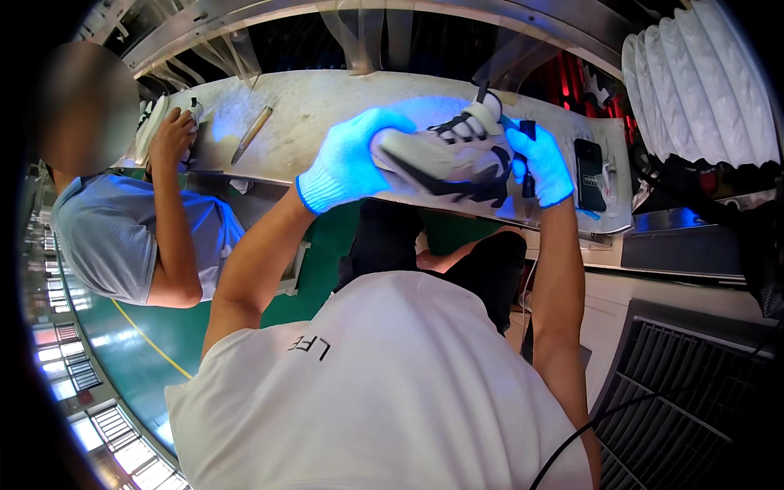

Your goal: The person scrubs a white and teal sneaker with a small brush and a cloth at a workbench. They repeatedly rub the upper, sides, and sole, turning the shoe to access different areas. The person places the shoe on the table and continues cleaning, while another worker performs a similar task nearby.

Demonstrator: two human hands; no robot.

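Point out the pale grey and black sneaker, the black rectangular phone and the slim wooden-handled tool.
Pale grey and black sneaker [445, 161]: head view, side of the upper.
Black rectangular phone [589, 171]: head view, upward face.
Slim wooden-handled tool [256, 130]: head view, the handle.

your left glove [347, 159] and right glove [545, 167] glow bright blue, with darker blue edges. your shoe [425, 155] is pale grey and white with black and dark grey patches. the stick [527, 163] by it is black. your shirt [392, 384] is white with black letters, and your pants [380, 241] are black. the table [314, 102] is greyish white with blue light patches. the floor [131, 351] is green with a yellow line [147, 336]. the phone [588, 167] is black.
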